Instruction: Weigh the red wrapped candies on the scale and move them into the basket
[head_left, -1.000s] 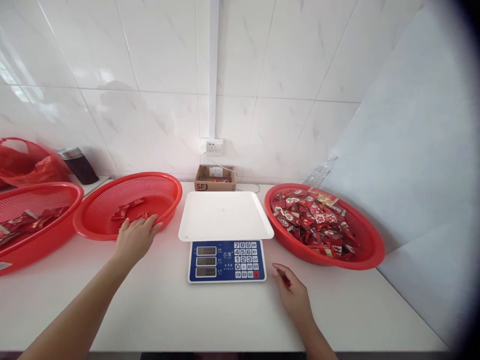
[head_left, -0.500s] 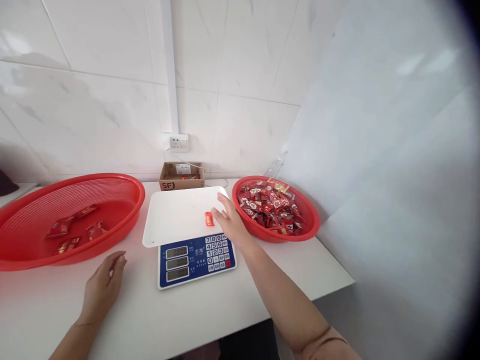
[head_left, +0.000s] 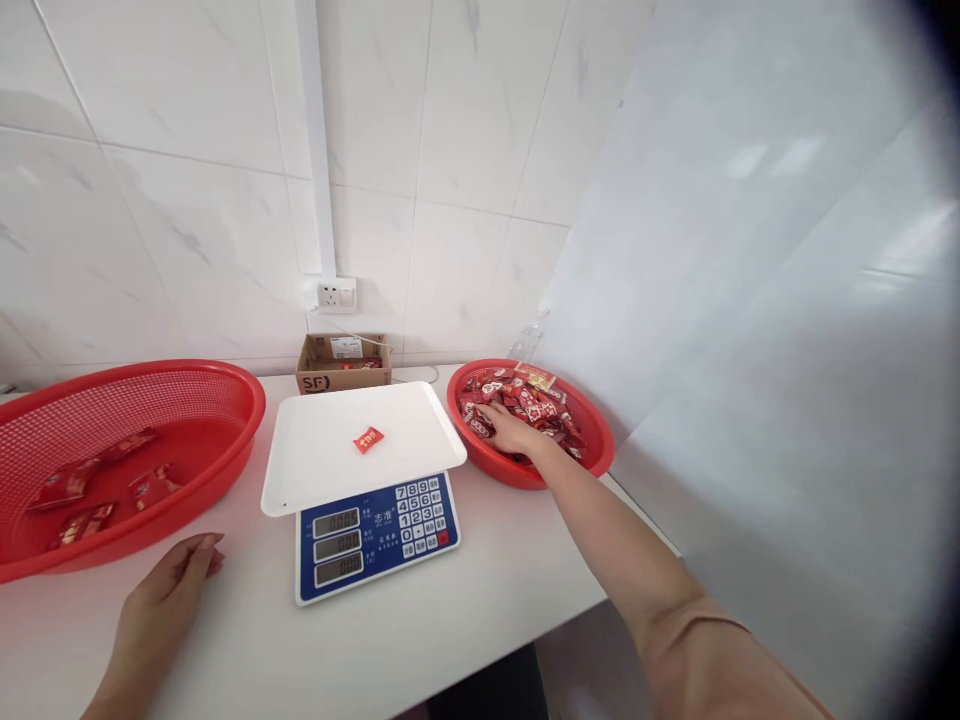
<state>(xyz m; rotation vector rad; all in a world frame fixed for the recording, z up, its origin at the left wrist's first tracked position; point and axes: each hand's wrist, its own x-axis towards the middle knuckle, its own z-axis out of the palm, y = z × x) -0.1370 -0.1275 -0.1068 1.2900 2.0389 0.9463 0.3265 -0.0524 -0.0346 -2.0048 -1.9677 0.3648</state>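
My right hand (head_left: 508,432) reaches into the red basket (head_left: 604,455) on the right, with its fingers stretched out over wrapped candies (head_left: 541,408). Its fingertips touch the pile and partly hide among the wrappers. One red wrapped candy (head_left: 368,440) lies on the white pan (head_left: 322,470) of a digital scale (head_left: 379,540), whose top display seems to read 0.005. To the left of the scale, my left hand (head_left: 166,590) rests on the white table, its fingers curled together, and nothing shows in it.
A larger red basket (head_left: 240,440) at the left holds several red packets (head_left: 75,485). Behind the scale stands a small cardboard box (head_left: 345,378) with a few wrapped pieces. A wall socket (head_left: 336,295) is above it; clear plastic (head_left: 527,338) stands behind the right basket.
My right hand has moved from above the scale pan into the right basket, leaving the candy on the pan. The top display has changed from zero. The camera view has shifted slightly.
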